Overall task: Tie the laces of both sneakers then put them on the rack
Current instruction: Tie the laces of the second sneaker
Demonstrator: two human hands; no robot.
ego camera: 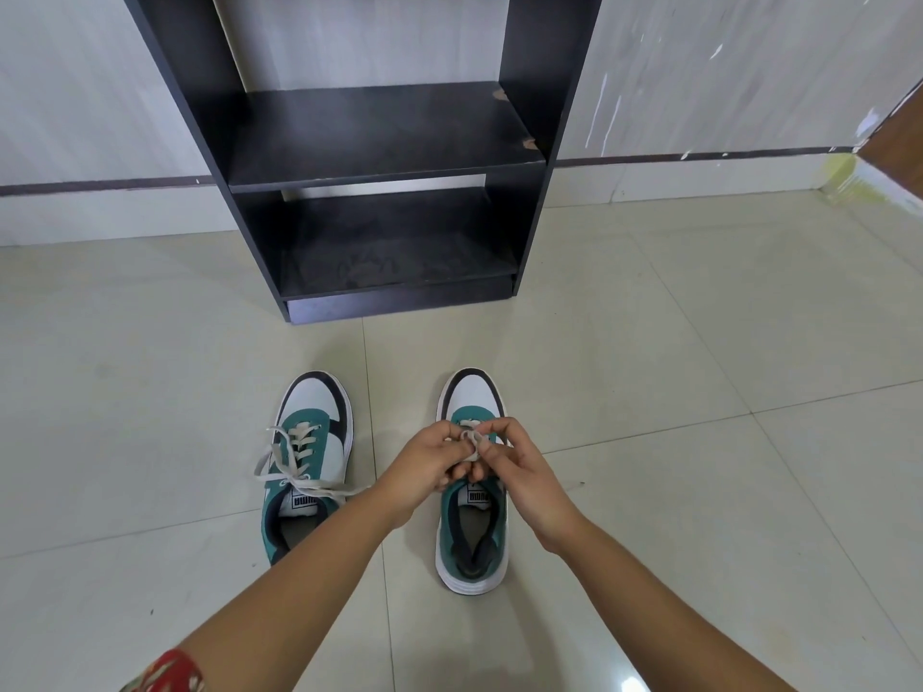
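Two green, white and navy sneakers stand side by side on the floor, toes pointing at the rack. The left sneaker (pixel 308 457) has loose off-white laces (pixel 294 472) spilling over its sides. Over the right sneaker (pixel 472 521) my left hand (pixel 427 464) and my right hand (pixel 519 472) meet, both pinching its lace (pixel 471 442) just above the tongue. The fingers hide most of that lace. The dark rack (pixel 379 157) stands against the wall, beyond the shoes, with two shelves bare.
Pale floor tiles (pixel 674 392) spread all around the shoes. A white wall with a dark skirting stripe (pixel 699 156) runs behind the rack. A brown door edge (pixel 899 142) shows at the far right.
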